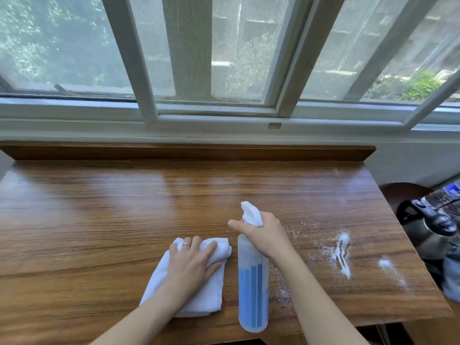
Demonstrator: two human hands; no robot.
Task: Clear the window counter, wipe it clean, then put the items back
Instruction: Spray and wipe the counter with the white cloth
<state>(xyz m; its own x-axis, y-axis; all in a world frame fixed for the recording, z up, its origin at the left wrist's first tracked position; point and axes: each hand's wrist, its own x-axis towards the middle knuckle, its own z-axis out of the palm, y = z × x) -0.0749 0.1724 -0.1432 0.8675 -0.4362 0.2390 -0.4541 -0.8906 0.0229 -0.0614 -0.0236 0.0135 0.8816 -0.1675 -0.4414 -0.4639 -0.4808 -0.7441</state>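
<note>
Person, two bare forearms and hands, entering from the frame's 6 o'clock edge.
Left hand [191,260]: one plain silver-toned band ring [186,244] on a finger, toward 12 o'clock of the hand; nails short, unpainted.
Right hand [263,235]: no visible ring.
Sleeves: none within view; both forearms uncovered to frame edge.

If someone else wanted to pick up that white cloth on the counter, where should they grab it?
Probably the near end of the cloth, coming from the front edge of the counter. That folded corner lies flat and bare, while the left hand rests on the bunched far end and the spray bottle crowds its right side.
</note>
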